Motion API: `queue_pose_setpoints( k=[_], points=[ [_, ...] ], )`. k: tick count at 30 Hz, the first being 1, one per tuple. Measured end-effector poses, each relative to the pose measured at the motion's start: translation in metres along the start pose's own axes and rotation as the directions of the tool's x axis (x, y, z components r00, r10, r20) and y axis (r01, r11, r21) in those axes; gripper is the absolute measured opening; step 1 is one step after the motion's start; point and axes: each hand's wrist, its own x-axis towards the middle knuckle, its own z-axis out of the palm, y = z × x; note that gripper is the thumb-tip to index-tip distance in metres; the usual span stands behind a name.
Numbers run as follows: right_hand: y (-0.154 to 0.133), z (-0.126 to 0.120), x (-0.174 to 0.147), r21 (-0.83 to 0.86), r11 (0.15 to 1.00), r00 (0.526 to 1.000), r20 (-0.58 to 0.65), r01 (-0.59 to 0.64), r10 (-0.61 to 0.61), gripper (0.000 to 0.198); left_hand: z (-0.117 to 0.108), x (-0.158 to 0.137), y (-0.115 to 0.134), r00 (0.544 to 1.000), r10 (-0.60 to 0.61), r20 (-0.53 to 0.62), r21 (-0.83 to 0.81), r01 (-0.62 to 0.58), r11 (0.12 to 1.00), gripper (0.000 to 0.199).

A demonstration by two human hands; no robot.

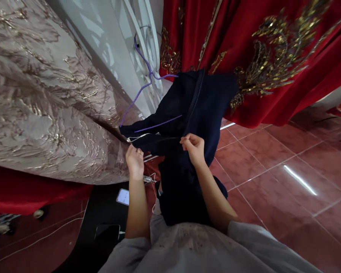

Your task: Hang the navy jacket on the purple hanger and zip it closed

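Navy garment (213, 113) on purple hanger (151, 72) around 11 o'clock, pinched along one edge by fingers (185, 139) of left hand (135, 162) and right hand (194, 147), probably for keeping it taut tbh.

The sole view comes from a camera worn on the person's head, facing forward and steeply down, the grey shirt (187, 244) close below the lens along the bottom edge. The left hand (135, 161) and right hand (194, 149) lie at near range around mid-frame, with the dark garment (211, 110) reaching beyond them. Red sequined cloth (235, 34) hangs farther off at the top, while the tiled floor (272, 161) on the right is seen obliquely from above.
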Motion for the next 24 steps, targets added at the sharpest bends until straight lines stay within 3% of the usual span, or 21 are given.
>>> queue_pose_setpoints(
  k=[3, 6, 9, 12, 14, 17, 20, 22, 24],
  points=[
    [-0.001, -0.017, -0.004, -0.071, 0.997, 0.999, 0.024, -0.040, 0.042, 0.028, 0.006, -0.016, -0.014, 0.997, -0.002, 0.074, 0.185, -0.012, 0.983, 0.024],
    [-0.001, -0.037, -0.007, -0.162, 0.985, 0.989, 0.123, -0.065, 0.086, 0.028, 0.018, -0.032, -0.023, 0.986, 0.007, 0.168, 0.327, -0.063, 0.943, 0.019],
    [-0.005, -0.056, -0.002, -0.274, 0.959, 0.948, 0.283, -0.067, 0.147, 0.030, 0.035, -0.053, -0.027, 0.975, 0.098, 0.199, 0.367, -0.167, 0.915, 0.022],
    [-0.015, -0.066, 0.008, -0.378, 0.925, 0.896, 0.422, 0.037, 0.137, 0.025, 0.055, -0.078, -0.025, 0.963, 0.187, 0.193, 0.329, -0.243, 0.912, 0.026],
    [-0.025, -0.068, 0.014, -0.357, 0.921, 0.837, 0.543, 0.158, 0.067, 0.039, 0.071, -0.096, -0.020, 0.946, 0.234, 0.223, 0.329, -0.299, 0.896, 0.025],
    [-0.035, -0.068, 0.017, -0.177, 0.956, 0.687, 0.726, 0.236, -0.035, 0.071, 0.096, -0.119, -0.010, 0.888, 0.285, 0.361, 0.454, -0.434, 0.778, 0.020],
    [-0.034, -0.066, 0.013, -0.044, 0.998, 0.610, 0.793, 0.053, 0.002, 0.069, 0.119, -0.128, -0.002, 0.794, 0.337, 0.506, 0.548, -0.597, 0.585, 0.017],
    [-0.031, -0.063, 0.009, 0.047, 0.984, 0.599, 0.798, -0.174, 0.068, 0.058, 0.128, -0.125, 0.001, 0.738, 0.378, 0.559, 0.575, -0.673, 0.465, 0.016],
    [-0.030, -0.059, 0.006, 0.108, 0.943, 0.599, 0.793, -0.316, 0.110, 0.055, 0.129, -0.117, 0.004, 0.724, 0.336, 0.602, 0.581, -0.686, 0.437, 0.018]
  ],
)
